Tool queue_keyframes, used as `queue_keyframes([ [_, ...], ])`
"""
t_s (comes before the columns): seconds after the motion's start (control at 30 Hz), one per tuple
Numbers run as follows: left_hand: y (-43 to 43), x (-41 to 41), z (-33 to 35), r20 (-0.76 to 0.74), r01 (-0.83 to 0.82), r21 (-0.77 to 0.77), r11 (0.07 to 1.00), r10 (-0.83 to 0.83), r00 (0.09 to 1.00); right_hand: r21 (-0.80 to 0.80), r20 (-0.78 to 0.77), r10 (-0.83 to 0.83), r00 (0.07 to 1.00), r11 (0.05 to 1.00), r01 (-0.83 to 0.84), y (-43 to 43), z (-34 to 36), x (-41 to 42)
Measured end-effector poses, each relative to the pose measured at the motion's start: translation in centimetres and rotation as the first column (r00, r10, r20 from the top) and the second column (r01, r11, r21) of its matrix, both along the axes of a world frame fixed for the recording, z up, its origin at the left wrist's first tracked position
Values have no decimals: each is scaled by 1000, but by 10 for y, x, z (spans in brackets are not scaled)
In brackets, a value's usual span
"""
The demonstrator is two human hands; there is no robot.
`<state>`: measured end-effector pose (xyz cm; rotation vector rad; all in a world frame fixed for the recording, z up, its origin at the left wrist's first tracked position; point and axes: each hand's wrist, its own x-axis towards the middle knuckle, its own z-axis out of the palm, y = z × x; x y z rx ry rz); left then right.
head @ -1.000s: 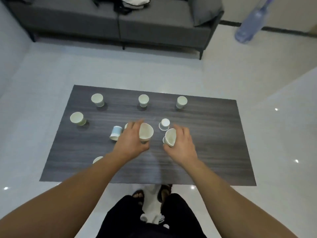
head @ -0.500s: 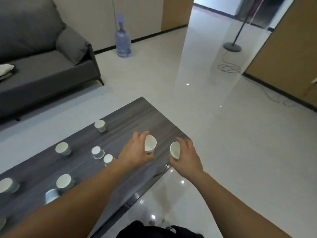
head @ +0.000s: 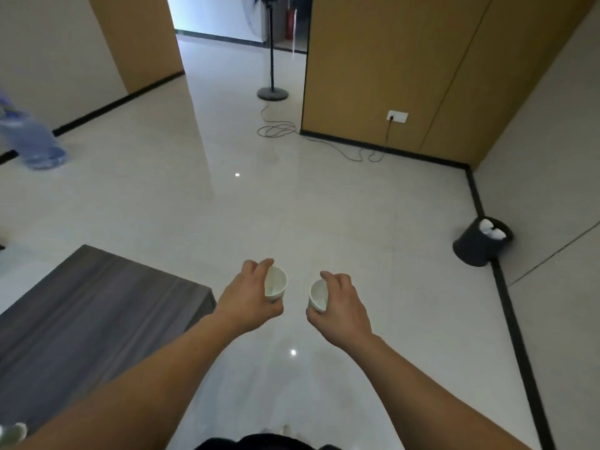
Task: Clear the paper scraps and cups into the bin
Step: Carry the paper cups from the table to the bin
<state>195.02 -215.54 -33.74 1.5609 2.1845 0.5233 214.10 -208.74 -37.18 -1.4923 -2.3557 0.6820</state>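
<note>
Head view: left hand (head: 247,300) grips left cup (head: 276,283), right hand (head: 341,308) right cup (head: 317,295), over glossy floor (head: 227,206); bin (head: 470,252) rightward

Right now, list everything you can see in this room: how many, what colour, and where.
Held paper cups: 2, white; left cup and right cup, over the floor past the table's end.
Bin: 1, black, on the floor by the right wall, white things inside.
Table: 1, dark grey wood grain, lower left.
Water bottle: 1, blue, blurred, far left on the floor.
Stand: 1, black, round base, by the doorway.
Cable: 1, grey, coiled on the floor.
Socket: 1, white, low on the brown wall.
Left hand: 1, grips the left cup.
Right hand: 1, grips the right cup.
</note>
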Motion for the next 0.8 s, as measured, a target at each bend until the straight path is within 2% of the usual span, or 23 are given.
queue_keyframes([
  [0.23, 112, 58, 8, -48, 135, -2, 991, -135, 990, -57, -80, -194, 978, 980, 190, 82, -1, 74],
  [0.4, 214, 105, -6, -43, 280, -14, 960, -280, 959, -53, -68, -319, 945, 947, 316, 158, -9, 119],
  [0.8, 493, 239, 3, -7, 622, 44, 781, -623, 782, -24, 46, -619, 784, 784, 620, 354, 2, 238],
])
